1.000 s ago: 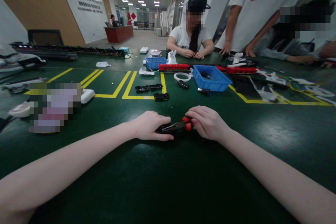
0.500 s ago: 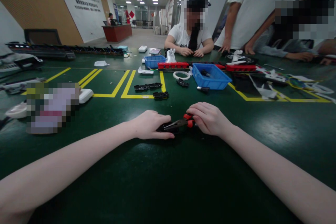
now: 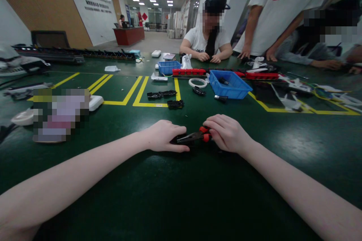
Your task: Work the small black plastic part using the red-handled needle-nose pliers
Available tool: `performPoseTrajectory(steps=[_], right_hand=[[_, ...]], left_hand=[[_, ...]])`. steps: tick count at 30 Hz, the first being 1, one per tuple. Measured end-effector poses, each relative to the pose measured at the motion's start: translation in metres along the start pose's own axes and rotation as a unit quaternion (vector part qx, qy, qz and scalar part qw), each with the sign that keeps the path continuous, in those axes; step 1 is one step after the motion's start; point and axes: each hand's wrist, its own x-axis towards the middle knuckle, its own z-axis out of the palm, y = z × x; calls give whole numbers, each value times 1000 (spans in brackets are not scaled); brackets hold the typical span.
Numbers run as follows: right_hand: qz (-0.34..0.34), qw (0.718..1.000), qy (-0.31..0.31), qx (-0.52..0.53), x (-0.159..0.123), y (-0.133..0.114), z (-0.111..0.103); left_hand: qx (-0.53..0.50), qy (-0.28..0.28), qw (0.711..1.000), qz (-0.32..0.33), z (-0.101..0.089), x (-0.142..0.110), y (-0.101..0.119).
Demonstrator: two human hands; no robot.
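My right hand (image 3: 226, 132) is closed around the red handles of a pair of long-nose pliers (image 3: 195, 136). The pliers' jaws point left, toward a small black part (image 3: 175, 140). My left hand (image 3: 166, 135) grips that black part between thumb and fingers, low over the green table. Much of the part is hidden by my fingers and the pliers, so its exact kind does not show. Farther off on the table lie similar black pieces: a long one (image 3: 161, 94), a short one (image 3: 175, 104) and another (image 3: 199, 90).
Beyond my hands stand a blue bin (image 3: 229, 84) and a smaller blue bin (image 3: 169, 67), with a roll of white tape (image 3: 197, 83) between. A red strip (image 3: 189, 72) runs behind. At left lie a blurred-out flat item (image 3: 63, 118) and a white box (image 3: 96, 102). People sit and stand opposite.
The whole view has shifted slightly, moving the scene a little right and down. Both hands keep their holds; the plier jaws lie slightly flatter over the black part.
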Motion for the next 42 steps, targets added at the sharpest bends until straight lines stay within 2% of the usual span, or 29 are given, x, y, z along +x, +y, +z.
performPoseTrajectory(steps=[16, 24, 30, 36, 42], right_hand=[[11, 1000, -28, 5, 3, -1, -6], [-39, 999, -24, -16, 4, 5, -8], [-58, 998, 2, -17, 3, 11, -1], [-66, 997, -12, -30, 2, 13, 1], [-68, 997, -31, -26, 3, 13, -1]], left_hand=[[-25, -10, 1000, -13, -4, 2, 5], [-16, 23, 999, 18, -3, 3, 3], [-12, 16, 999, 27, -4, 3, -2], [-5, 24, 999, 36, -5, 1, -1], [-6, 8, 999, 33, -8, 1, 0]])
